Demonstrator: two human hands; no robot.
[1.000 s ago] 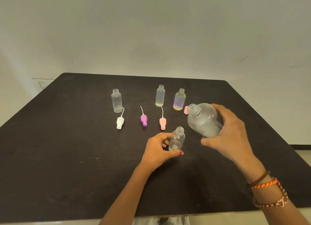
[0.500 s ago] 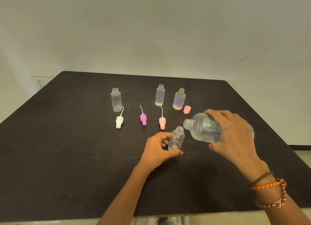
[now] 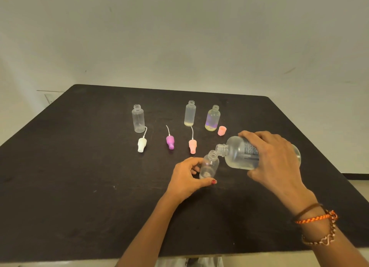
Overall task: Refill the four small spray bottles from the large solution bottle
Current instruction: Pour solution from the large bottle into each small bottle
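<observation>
My left hand grips a small clear spray bottle that stands uncapped on the black table. My right hand holds the large solution bottle tipped on its side, its open neck right at the small bottle's mouth. Clear liquid lies along the large bottle's lower side. Three more uncapped small bottles stand further back: an empty one on the left, a tall one and a rounder one with a purple tint.
Three spray heads with dip tubes lie in a row before the back bottles: white, purple, pink. A pink cap stands beside the tinted bottle. The table's near edge runs along the bottom of the view.
My right hand has tilted the large bottle further down and moved its neck left, from above and beside the small bottle to right at its mouth. My left hand has kept its hold.
</observation>
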